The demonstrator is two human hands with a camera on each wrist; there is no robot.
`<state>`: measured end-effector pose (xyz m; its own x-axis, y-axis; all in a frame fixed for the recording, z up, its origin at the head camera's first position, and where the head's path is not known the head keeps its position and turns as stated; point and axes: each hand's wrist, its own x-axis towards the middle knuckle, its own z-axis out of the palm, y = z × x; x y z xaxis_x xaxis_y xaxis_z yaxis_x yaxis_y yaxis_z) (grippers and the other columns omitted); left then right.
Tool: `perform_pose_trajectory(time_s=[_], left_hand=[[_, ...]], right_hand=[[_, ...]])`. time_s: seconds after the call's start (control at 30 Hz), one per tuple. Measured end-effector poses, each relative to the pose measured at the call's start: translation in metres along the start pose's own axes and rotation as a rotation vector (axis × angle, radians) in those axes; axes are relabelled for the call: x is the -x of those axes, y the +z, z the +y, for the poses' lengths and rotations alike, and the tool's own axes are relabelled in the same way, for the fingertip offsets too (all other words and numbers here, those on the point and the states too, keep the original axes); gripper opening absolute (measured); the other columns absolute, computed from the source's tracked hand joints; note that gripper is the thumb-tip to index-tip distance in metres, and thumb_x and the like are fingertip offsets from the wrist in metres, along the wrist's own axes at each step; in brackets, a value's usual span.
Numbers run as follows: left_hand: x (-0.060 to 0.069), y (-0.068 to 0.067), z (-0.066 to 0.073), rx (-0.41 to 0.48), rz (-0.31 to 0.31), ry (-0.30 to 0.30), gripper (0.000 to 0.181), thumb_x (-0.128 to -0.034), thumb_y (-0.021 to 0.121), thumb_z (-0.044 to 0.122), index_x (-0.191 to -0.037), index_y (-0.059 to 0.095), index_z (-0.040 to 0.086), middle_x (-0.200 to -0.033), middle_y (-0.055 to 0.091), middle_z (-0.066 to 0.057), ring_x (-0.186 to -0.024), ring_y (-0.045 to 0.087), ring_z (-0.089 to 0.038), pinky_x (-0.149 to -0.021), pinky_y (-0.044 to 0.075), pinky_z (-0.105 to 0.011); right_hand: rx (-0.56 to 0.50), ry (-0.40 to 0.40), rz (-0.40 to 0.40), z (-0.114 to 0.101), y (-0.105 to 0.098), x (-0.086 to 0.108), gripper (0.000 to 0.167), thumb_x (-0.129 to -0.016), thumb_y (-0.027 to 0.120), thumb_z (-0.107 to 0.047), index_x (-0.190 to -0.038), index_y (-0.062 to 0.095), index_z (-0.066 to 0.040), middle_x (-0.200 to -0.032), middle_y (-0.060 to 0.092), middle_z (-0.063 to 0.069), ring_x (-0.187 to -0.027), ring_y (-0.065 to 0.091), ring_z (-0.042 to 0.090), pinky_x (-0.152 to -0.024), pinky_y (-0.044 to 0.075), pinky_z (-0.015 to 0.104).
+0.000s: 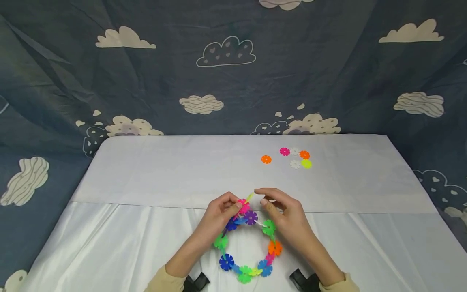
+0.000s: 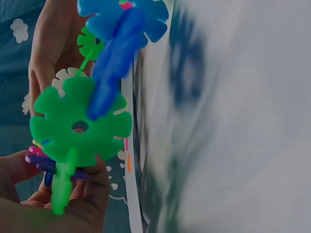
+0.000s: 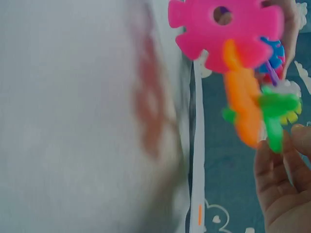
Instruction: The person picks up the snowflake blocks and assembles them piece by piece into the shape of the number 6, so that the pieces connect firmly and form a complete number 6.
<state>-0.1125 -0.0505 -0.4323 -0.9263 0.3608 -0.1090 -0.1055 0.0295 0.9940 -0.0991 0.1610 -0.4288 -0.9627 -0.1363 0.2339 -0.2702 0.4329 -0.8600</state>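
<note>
A loop of interlocked, flower-shaped plastic discs (image 1: 245, 275) in several colours hangs below both hands. My left hand (image 1: 219, 213) pinches a pink flower disc (image 1: 243, 206) at the loop's upper left. From that disc a yellow disc (image 1: 249, 197) sticks up, seen edge-on. My right hand (image 1: 290, 217) is beside it, index fingertip close to the yellow disc's tip and thumb apart; contact cannot be told. A large green disc (image 2: 56, 119) partly covers the left hand in the left wrist view. In the right wrist view a pink disc (image 3: 194, 29) and an orange one hang before the right hand (image 3: 286, 189).
Toward the back of the white-covered table (image 1: 164, 170) lie several loose discs, among them an orange one (image 1: 266, 159), a pink one (image 1: 284, 151) and a yellow one (image 1: 307, 164). A dark cloud-print cloth (image 1: 233, 85) hangs behind. Black wrist-camera mounts (image 1: 304, 280) show near the sleeves.
</note>
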Motion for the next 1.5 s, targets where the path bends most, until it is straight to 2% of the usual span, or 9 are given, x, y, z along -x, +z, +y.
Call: perform_pose_trajectory(time_s=[0.17, 0.43, 0.7, 0.83, 0.93, 1.1, 1.23, 1.4, 1.5], left_hand=[[-0.004, -0.01, 0.002, 0.015, 0.047, -0.042, 0.015, -0.0985, 0.06, 0.015, -0.101, 0.061, 0.001, -0.075, 0.058, -0.002, -0.072, 0.048, -0.014, -0.072, 0.041, -0.027], [-0.006, -0.017, 0.002, 0.012, 0.054, -0.053, 0.017, -0.0992, 0.06, 0.018, -0.101, 0.06, 0.001, -0.071, 0.05, 0.0, -0.07, 0.044, -0.014, -0.071, 0.039, -0.028], [-0.006, -0.019, 0.001, 0.029, 0.066, -0.058, 0.016, -0.0975, 0.061, 0.016, -0.099, 0.058, 0.0, -0.07, 0.052, -0.001, -0.068, 0.043, -0.014, -0.068, 0.038, -0.027], [-0.006, -0.02, 0.001, 0.028, 0.047, -0.05, 0.016, -0.0983, 0.061, 0.016, -0.099, 0.057, 0.0, -0.07, 0.051, -0.001, -0.067, 0.041, -0.014, -0.068, 0.036, -0.027], [-0.006, -0.02, 0.001, 0.025, 0.041, -0.05, 0.015, -0.0987, 0.06, 0.016, -0.099, 0.057, 0.0, -0.071, 0.054, -0.003, -0.067, 0.041, -0.014, -0.067, 0.035, -0.027], [-0.006, -0.02, 0.001, 0.029, 0.038, -0.055, 0.015, -0.0992, 0.059, 0.015, -0.1, 0.056, 0.001, -0.07, 0.052, -0.002, -0.066, 0.04, -0.014, -0.067, 0.035, -0.027], [-0.006, -0.019, 0.001, 0.031, 0.042, -0.053, 0.015, -0.0989, 0.059, 0.014, -0.1, 0.056, 0.0, -0.068, 0.048, 0.0, -0.066, 0.04, -0.014, -0.068, 0.035, -0.028], [-0.007, -0.021, 0.0, 0.033, 0.052, -0.059, 0.013, -0.0989, 0.059, 0.013, -0.099, 0.056, 0.001, -0.067, 0.048, 0.0, -0.066, 0.041, -0.014, -0.07, 0.036, -0.029], [-0.007, -0.021, 0.001, 0.029, 0.053, -0.061, 0.013, -0.0987, 0.059, 0.014, -0.1, 0.056, 0.001, -0.067, 0.049, 0.0, -0.067, 0.042, -0.015, -0.071, 0.036, -0.03]], right_hand=[[0.04, 0.056, 0.019, 0.007, -0.009, -0.001, 0.028, -0.096, 0.066, -0.016, -0.12, 0.069, -0.03, -0.117, 0.064, -0.018, -0.106, 0.058, 0.007, -0.088, 0.05, 0.03], [0.138, 0.103, -0.022, 0.024, -0.035, -0.012, 0.025, -0.095, 0.067, -0.013, -0.12, 0.07, -0.017, -0.115, 0.067, -0.008, -0.102, 0.059, 0.011, -0.081, 0.052, 0.028], [0.29, 0.149, -0.062, 0.059, -0.077, -0.047, 0.025, -0.098, 0.062, -0.012, -0.122, 0.068, -0.01, -0.115, 0.069, 0.003, -0.104, 0.058, 0.021, -0.08, 0.051, 0.033], [0.342, 0.194, -0.092, 0.072, -0.103, -0.067, 0.027, -0.099, 0.06, -0.012, -0.124, 0.065, -0.006, -0.115, 0.067, 0.011, -0.095, 0.059, 0.026, -0.072, 0.053, 0.033], [0.372, 0.243, -0.119, 0.082, -0.121, -0.082, 0.029, -0.098, 0.06, -0.012, -0.126, 0.062, -0.003, -0.117, 0.064, 0.016, -0.096, 0.059, 0.031, -0.067, 0.054, 0.032], [0.402, 0.325, -0.178, 0.107, -0.137, -0.102, 0.038, -0.097, 0.063, -0.014, -0.131, 0.056, 0.0, -0.121, 0.058, 0.022, -0.101, 0.055, 0.034, -0.077, 0.053, 0.035], [0.407, 0.301, -0.24, 0.121, -0.143, -0.11, 0.044, -0.094, 0.067, -0.018, -0.132, 0.055, 0.002, -0.121, 0.058, 0.022, -0.099, 0.05, 0.032, -0.082, 0.047, 0.035], [0.398, 0.244, -0.27, 0.123, -0.145, -0.114, 0.046, -0.09, 0.074, -0.019, -0.126, 0.057, 0.003, -0.114, 0.058, 0.021, -0.09, 0.047, 0.03, -0.074, 0.044, 0.03], [0.42, 0.248, -0.267, 0.123, -0.143, -0.115, 0.043, -0.089, 0.075, -0.017, -0.123, 0.058, 0.003, -0.11, 0.058, 0.019, -0.089, 0.048, 0.029, -0.073, 0.044, 0.028]])
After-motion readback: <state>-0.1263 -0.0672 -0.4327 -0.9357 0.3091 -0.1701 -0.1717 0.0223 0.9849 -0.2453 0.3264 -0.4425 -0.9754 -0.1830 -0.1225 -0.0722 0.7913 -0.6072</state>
